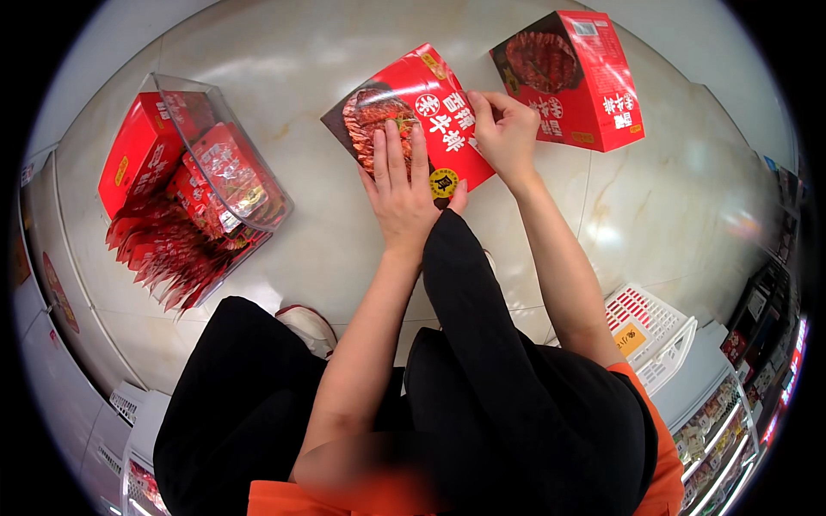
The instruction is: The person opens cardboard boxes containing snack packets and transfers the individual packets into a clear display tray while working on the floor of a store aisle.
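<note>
A red food box (440, 82) with a picture of cooked meat lies tilted on the floor in front of me. My left hand (400, 193) rests flat on its printed face, fingers stretched out over the picture and thumb by the near edge. At the box's right edge my right hand (508, 142) has its fingers curled and pinched; the fingertips are partly hidden. Just beyond that hand stands a second red box (602, 82) of similar print.
To the left, a clear plastic bin (280, 206) holds several red packets (228, 163) and a red box (138, 163). A white plastic basket (675, 331) is at my right, by a lit display case (714, 439). My shoe (308, 329) is on the tiled floor (327, 258).
</note>
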A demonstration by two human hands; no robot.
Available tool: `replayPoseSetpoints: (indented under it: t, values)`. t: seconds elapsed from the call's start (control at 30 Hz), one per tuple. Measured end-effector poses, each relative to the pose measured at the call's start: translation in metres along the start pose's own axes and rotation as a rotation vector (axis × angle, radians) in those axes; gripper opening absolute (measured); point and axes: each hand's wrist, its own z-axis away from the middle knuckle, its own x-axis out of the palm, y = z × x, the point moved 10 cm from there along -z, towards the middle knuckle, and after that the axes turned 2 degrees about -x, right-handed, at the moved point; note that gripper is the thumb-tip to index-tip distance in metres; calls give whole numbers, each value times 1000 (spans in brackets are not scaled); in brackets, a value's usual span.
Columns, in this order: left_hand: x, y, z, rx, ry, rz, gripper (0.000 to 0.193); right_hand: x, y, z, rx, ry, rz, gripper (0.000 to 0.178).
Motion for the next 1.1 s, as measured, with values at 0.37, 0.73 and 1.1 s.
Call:
replayPoseSetpoints:
  t: [0.37, 0.73, 1.1]
  values:
    - [-1, -4, -1, 12, -36, 24, 92, 5, 86, 8, 628, 77, -590, 21]
    - [-12, -39, -29, -553, -15, 680, 105, -24, -85, 19, -60, 41, -269, 17]
    - [-7, -59, -35, -949, -396, 1313, 115, 2, -74, 4, 162, -153, -646, 18]
